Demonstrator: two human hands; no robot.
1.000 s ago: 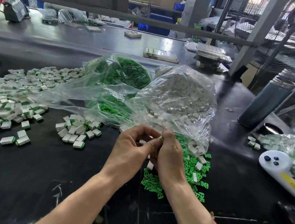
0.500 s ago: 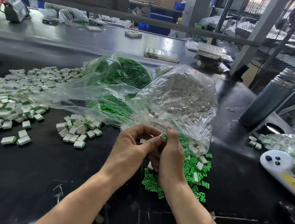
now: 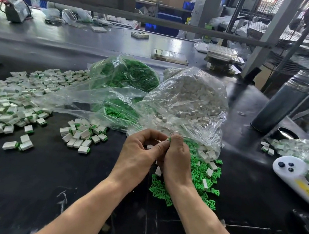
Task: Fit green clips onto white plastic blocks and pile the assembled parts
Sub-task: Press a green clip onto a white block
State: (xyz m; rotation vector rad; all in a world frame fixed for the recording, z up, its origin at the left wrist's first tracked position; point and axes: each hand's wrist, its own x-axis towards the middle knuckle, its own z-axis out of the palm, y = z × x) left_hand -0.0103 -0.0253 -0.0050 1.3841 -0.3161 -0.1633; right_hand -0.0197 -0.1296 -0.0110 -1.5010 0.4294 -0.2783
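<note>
two hands meet just in front of the clear plastic bag of white blocks [image 3: 190, 101], which serves here as the landmark. the left hand [image 3: 138, 152] curls its thumb and forefinger toward the right hand [image 3: 176, 155], and between their fingertips sits a small white plastic block with a green clip [image 3: 169, 139] at its end; both hands pinch that one piece. against half a second ago the hands have barely shifted, and the green tip showing between the fingers looks a little more sunk in, so i judge the clip is being pressed home, not yet seated for certain.

to the near right of the bag lies the loose heap of bright green plastic clips [image 3: 200, 177] with a few bare white blocks mixed in, partly under the right hand. left of the bag is the clear bag of green clips [image 3: 127, 76]. further left again is a small cluster of assembled white-and-green parts [image 3: 83, 133], and beyond it the broad pile of finished parts [image 3: 12, 103]. the held piece likely goes to that cluster once the clip locks.
</note>
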